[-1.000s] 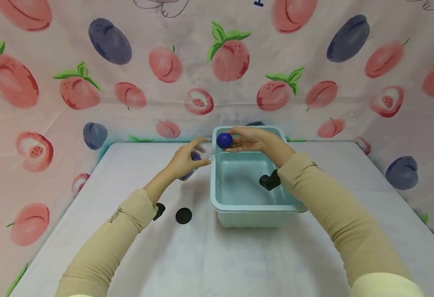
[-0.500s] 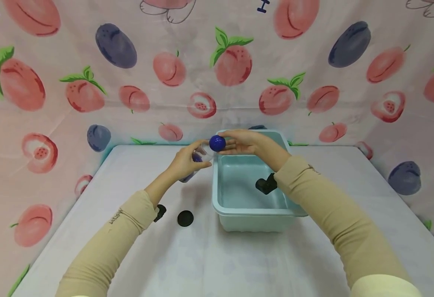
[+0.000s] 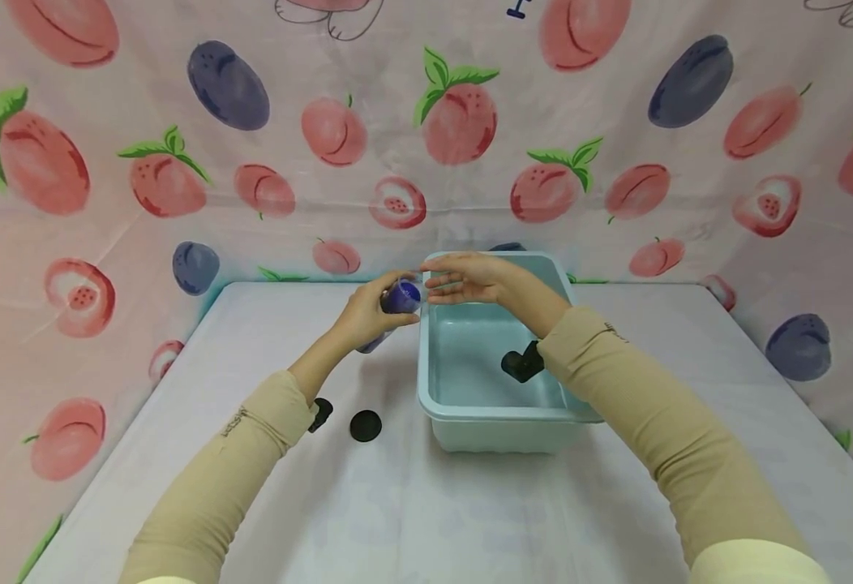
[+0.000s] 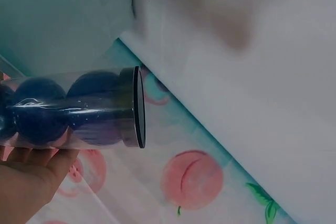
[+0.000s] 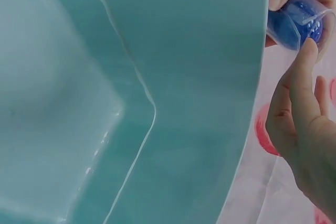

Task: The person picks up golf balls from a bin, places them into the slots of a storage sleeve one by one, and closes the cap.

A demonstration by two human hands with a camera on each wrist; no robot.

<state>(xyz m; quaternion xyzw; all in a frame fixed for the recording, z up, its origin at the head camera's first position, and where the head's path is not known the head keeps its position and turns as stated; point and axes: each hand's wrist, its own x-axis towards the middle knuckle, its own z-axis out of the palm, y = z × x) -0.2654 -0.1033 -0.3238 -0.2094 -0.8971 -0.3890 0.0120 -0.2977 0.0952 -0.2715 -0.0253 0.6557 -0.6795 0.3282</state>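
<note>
My left hand [image 3: 368, 310]: fingers curled round one clear tube [image 4: 73, 109], tilted, blue balls [image 4: 41, 111] inside, just beside the tub [image 3: 499, 413]. My right hand [image 3: 469, 278]: fingers extended, slightly parted, at the tube's mouth; whether touching, I cannot tell.

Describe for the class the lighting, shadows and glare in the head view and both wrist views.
Head view: clear, with soft-edged shadows on the white table around the tub; left wrist view: dim, with a streak of glare along the clear tube and a blurry shadow at upper right; right wrist view: bright glints along the tub's inner edges.
</note>
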